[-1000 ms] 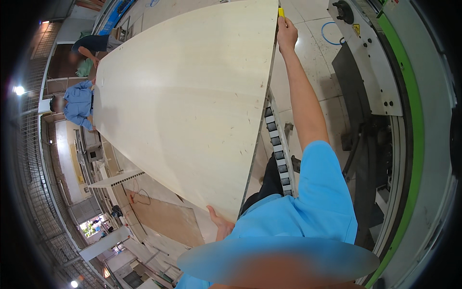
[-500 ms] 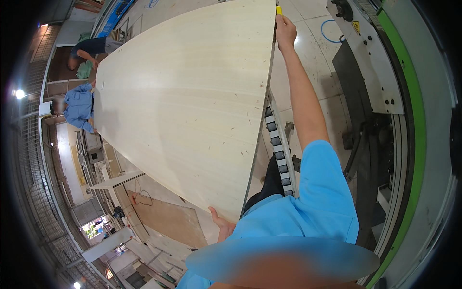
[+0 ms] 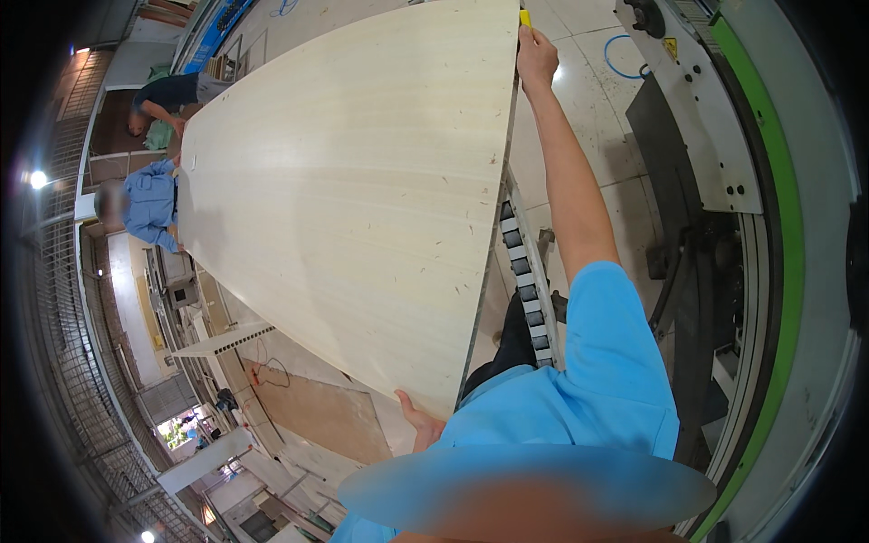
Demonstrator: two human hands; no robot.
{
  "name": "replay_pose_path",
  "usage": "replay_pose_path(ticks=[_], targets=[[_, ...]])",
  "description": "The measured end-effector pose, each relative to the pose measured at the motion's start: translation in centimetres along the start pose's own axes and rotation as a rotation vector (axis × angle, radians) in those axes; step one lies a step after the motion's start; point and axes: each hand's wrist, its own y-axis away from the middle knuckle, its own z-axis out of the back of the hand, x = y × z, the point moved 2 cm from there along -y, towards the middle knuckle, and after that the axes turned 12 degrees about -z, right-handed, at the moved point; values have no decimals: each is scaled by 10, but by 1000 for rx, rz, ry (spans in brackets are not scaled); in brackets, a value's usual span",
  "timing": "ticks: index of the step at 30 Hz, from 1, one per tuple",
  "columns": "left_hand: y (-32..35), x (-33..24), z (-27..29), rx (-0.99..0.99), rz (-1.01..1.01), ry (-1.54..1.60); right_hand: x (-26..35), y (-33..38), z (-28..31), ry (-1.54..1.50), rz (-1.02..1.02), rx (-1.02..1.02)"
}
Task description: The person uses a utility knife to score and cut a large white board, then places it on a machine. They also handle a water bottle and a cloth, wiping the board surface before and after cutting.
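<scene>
- Workshop floor of pale tiles [image 3: 588, 36] lies under everything, with a grey-and-green machine [image 3: 724, 136] along the person's right and a roller track [image 3: 525, 281] running just beside the board's right edge.
- Filling the middle of the view is a large pale wooden panel [image 3: 353, 190], held flat and stretching away from the person toward two other people [image 3: 149, 199] in blue at its far left end.
- Right hand [image 3: 536, 56] reaches far forward along the panel's right edge, fingers curled over it beside a small yellow piece [image 3: 525, 17]; the grip looks closed on the edge, though the fingertips themselves do not show.
- Left hand [image 3: 418, 423] sits at the panel's near corner, thumb up against the underside; most of it is tucked beneath the wood, so I cannot tell whether its fingers are spread or bunched.
- Judged from its size and straightness, the panel is stiff and fairly heavy, awkward more than fragile; its smooth face gives little friction, so the edges and corners are the sensible places to hold, and those corners would bruise if knocked.
- Hidden: the panel's underside, whatever supports it, and its far-left edge where the others' hands meet it.
- What the yellow piece is cannot be made out, since the frame cuts it off.
</scene>
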Motion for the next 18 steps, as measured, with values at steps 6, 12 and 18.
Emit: replay_pose_path(ticks=[6, 12, 18], targets=[[4, -4, -7, -24, 3, -24, 1, -7, -1, 65, -61, 21], [7, -6, -10, 22, 4, 28, -22, -3, 0, 122, -267, 93], [3, 2, 7, 12, 24, 19, -8, -10, 10, -223, -74, 85]])
